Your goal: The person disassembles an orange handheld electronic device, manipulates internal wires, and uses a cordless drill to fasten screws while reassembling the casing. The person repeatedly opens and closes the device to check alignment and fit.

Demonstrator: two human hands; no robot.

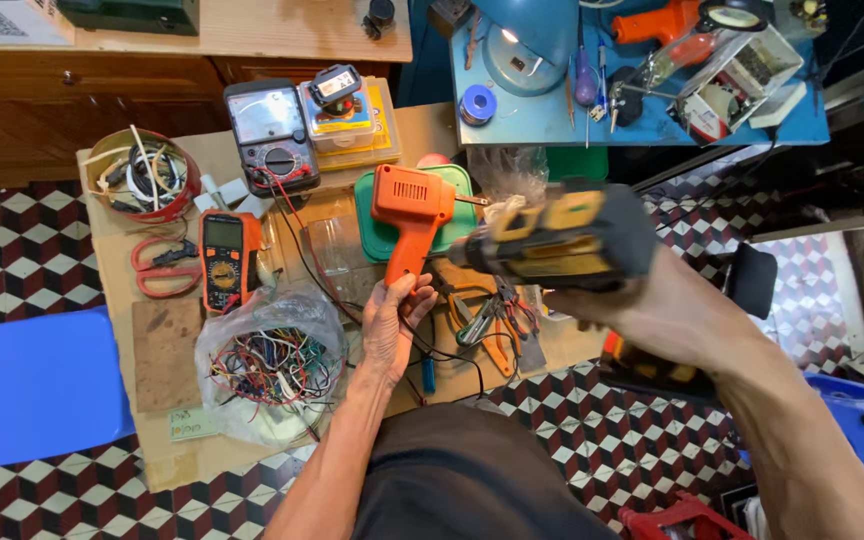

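My left hand (389, 322) grips the handle of an orange soldering gun (408, 207), held upright over the cluttered wooden table (162, 440), its tip pointing right. My right hand (652, 305) holds a yellow and black cordless drill (564, 240) close to the camera, its chuck end pointing left toward the soldering gun's tip. Below them on the table lie orange-handled pliers (490, 322) and some wires.
A clear bag of coloured wires (270, 368), an orange multimeter (222, 258), red scissors (164, 265), a red bowl of cables (142, 175), analog meters (272, 130) and a green box (377, 240) crowd the table. A blue stool (37, 385) stands left, a blue bench (552, 115) behind.
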